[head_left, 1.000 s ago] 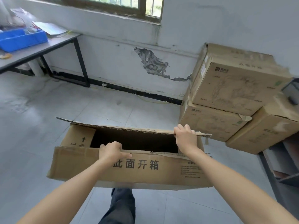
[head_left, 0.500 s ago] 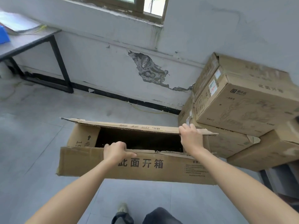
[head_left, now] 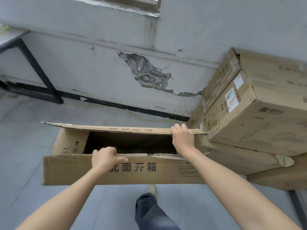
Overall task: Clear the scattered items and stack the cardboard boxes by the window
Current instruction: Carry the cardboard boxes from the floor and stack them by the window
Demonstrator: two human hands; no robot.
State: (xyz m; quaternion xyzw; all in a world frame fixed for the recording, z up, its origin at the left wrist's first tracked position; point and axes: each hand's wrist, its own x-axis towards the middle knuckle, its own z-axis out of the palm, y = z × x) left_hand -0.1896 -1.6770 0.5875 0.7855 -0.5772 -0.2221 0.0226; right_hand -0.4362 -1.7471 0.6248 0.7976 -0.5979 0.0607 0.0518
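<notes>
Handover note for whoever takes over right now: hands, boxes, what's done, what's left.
Left hand: grips the near flap of the open box.
Right hand: grips its far flap.
The open box is held off the floor; its inside is dark, so I cannot tell the contents.
The stack stands on the right against the wall.
Done: the box is picked up and close to the stack.
Left: set it with the stack.

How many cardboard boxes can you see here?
4: an open box gripped by the left hand and right hand; a top box on a bottom box at right; a lower box beside them. Others may hide behind.
</notes>
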